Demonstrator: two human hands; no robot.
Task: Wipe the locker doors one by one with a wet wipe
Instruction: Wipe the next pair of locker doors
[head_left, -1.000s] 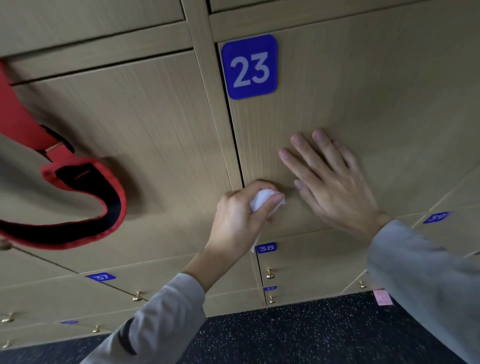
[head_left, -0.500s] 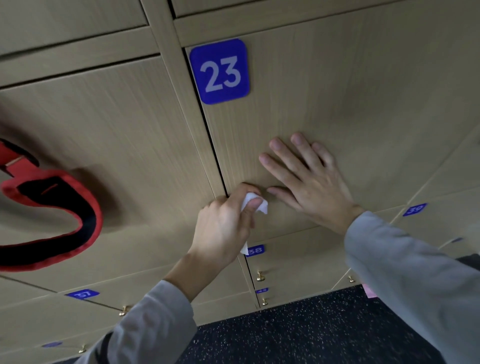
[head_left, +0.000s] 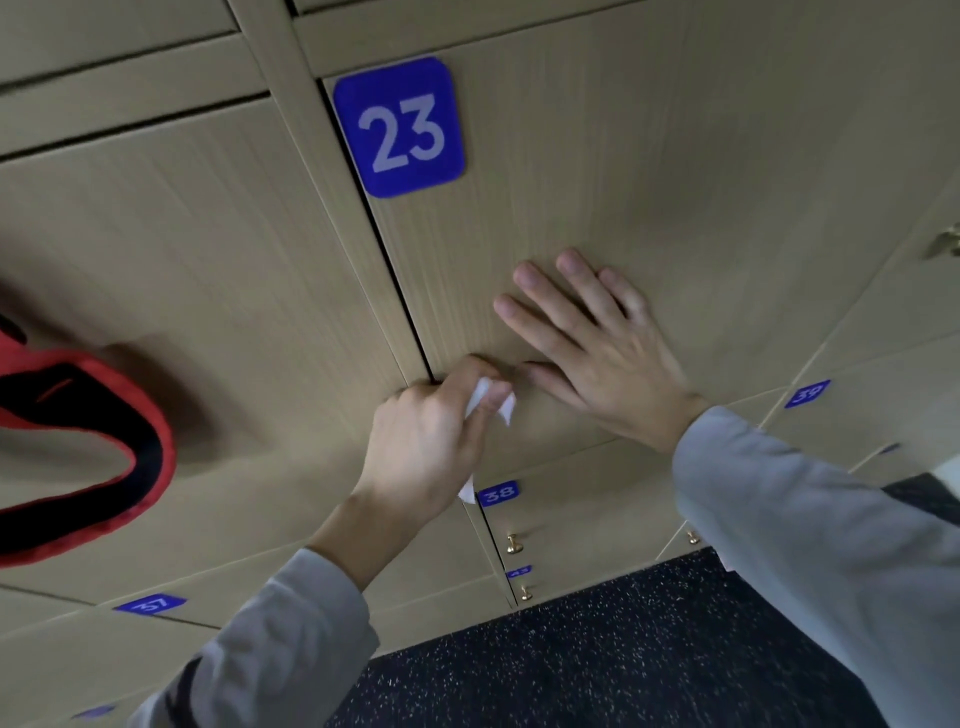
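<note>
Locker door 23 (head_left: 649, 171) is light wood with a blue number plate (head_left: 399, 127) at its top left corner. My left hand (head_left: 431, 441) grips a crumpled white wet wipe (head_left: 491, 402) and holds it against the door's lower left edge, by the dark gap beside the frame. A corner of the wipe hangs out below my palm. My right hand (head_left: 587, 343) lies flat on the same door just to the right, fingers straight and spread.
A red and black strap loop (head_left: 130, 467) hangs against the neighbouring door at the left. Lower lockers 37 (head_left: 148, 604), 38 (head_left: 497, 492) and 39 (head_left: 807, 393) have small brass knobs (head_left: 514, 543). Dark speckled floor (head_left: 597, 660) lies below.
My left hand with the wipe has slid a little left, to the door's left edge. My right hand stays flat on the door. The view has shifted.
</note>
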